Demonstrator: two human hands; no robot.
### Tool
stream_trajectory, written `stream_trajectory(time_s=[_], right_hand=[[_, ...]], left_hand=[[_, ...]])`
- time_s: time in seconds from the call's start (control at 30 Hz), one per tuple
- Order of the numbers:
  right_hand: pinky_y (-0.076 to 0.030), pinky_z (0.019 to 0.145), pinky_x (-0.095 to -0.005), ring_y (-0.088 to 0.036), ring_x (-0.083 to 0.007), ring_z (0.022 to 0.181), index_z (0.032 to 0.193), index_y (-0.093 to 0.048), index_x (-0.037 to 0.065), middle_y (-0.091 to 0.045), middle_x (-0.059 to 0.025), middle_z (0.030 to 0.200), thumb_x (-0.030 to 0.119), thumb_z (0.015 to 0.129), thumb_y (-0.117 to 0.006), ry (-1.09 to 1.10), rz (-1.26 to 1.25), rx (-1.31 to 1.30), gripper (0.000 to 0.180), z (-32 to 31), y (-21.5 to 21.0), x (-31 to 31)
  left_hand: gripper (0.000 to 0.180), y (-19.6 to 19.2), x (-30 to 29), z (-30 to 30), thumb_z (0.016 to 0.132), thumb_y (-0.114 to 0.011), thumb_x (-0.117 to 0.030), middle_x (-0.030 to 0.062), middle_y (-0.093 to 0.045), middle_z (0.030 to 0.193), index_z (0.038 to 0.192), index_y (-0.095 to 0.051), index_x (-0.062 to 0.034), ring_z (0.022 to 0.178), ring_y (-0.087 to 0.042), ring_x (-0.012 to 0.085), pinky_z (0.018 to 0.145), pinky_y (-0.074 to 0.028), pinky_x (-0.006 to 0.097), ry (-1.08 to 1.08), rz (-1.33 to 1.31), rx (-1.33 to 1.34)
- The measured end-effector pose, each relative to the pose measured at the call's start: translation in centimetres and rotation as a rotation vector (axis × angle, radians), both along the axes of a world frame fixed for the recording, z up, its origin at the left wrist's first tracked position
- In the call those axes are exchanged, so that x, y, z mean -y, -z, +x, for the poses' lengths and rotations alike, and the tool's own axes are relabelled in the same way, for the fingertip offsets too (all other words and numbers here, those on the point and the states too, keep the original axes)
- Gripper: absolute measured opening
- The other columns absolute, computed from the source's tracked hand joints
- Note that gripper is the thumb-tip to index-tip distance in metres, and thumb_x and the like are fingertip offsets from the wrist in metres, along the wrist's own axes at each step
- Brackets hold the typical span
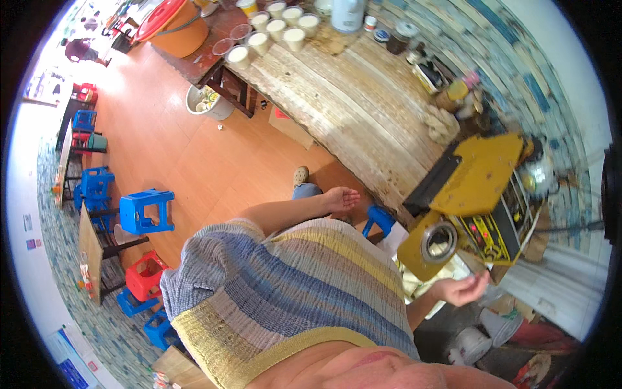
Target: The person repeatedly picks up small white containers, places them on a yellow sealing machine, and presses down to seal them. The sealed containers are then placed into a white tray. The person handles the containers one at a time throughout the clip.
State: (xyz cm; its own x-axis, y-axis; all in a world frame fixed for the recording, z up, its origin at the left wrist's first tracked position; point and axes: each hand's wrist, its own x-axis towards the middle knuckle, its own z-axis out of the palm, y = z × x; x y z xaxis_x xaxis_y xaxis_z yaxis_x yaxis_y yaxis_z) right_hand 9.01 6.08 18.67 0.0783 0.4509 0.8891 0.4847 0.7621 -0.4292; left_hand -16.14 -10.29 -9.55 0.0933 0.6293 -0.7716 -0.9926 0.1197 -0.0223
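My left hand (341, 200) is held out in front of my body, near the table's edge, palm partly up. Its fingers are stretched out and nothing is in them. My right hand (461, 288) is beside the yellow sealing machine (483, 175), below its tray with a round metal ring (439, 242). Its fingers are loosely bent and apart, with nothing seen in them. Something pale shows inside the ring; I cannot tell what. On the far end of the wooden table (350, 84) stand several clear cups of white contents (295, 39).
Beside the cups are a pale blue jug (348, 14) and an orange bucket with a red lid (178, 32). Jars (403, 37) and a crumpled cloth (442, 124) line the wall. A white bin (210, 104) and blue stools (147, 212) stand on the floor.
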Motion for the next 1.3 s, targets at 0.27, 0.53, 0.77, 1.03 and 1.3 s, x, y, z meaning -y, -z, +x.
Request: stream_trajectory(time_s=[0.27,0.53,0.77,1.03,1.3], right_hand=[[-0.047,0.079,-0.0319,-0.056,-0.0235,0.102,0.114,-0.056,0.002,-0.058,-0.0136,0.114,0.008,0.081,-0.065,-0.889,-0.676,0.370,0.035,-39.2,9.7,0.4],[-0.026,0.109,-0.0399,-0.027,-0.0302,0.134,0.136,-0.035,0.004,-0.036,-0.0177,0.140,0.022,0.063,-0.078,-1.033,-0.241,1.158,0.087,-70.8,15.9,-2.9],[-0.019,0.112,-0.0411,-0.026,-0.0309,0.135,0.140,-0.031,0.006,-0.034,-0.0184,0.142,0.021,0.051,-0.080,-1.198,-0.051,1.558,0.103,-77.9,16.9,-4.9],[-0.030,0.104,-0.0438,-0.041,-0.0374,0.118,0.135,-0.034,0.003,-0.046,-0.0197,0.127,0.018,0.049,-0.075,-1.335,0.034,1.354,0.097,-76.2,16.1,-4.4],[-0.036,0.097,-0.0426,-0.044,-0.0369,0.114,0.138,-0.029,0.004,-0.046,-0.0193,0.125,0.014,0.053,-0.073,-1.433,-0.019,1.257,0.096,-65.4,8.6,-2.0]], left_hand=[[0.020,-1.0,7.0,-10.2,0.095,-0.043,-0.017,0.0073,-0.060,0.107,0.106,-0.054,-0.0057,0.103,-0.055,0.0210,0.088,-0.046,0.034,-0.273,-0.037,0.031],[0.017,2.4,18.7,-17.1,0.093,-0.047,-0.016,0.0081,-0.063,0.101,0.104,-0.055,-0.0052,0.096,-0.059,0.0202,0.083,-0.049,0.033,-0.602,-0.037,0.019],[0.019,4.0,22.5,-17.5,0.094,-0.046,-0.020,0.0069,-0.066,0.096,0.096,-0.059,-0.0067,0.094,-0.061,0.0186,0.083,-0.048,0.032,-0.724,-0.037,0.037],[0.021,0.5,17.3,-19.8,0.095,-0.044,-0.020,0.0054,-0.064,0.098,0.101,-0.059,-0.0065,0.093,-0.059,0.0184,0.086,-0.048,0.033,-0.627,-0.094,0.013],[0.030,-8.7,10.0,-26.3,0.094,-0.046,-0.029,0.0023,-0.063,0.091,0.099,-0.063,-0.0040,0.086,-0.054,0.0112,0.080,-0.044,0.028,-0.365,-0.130,-0.937]])
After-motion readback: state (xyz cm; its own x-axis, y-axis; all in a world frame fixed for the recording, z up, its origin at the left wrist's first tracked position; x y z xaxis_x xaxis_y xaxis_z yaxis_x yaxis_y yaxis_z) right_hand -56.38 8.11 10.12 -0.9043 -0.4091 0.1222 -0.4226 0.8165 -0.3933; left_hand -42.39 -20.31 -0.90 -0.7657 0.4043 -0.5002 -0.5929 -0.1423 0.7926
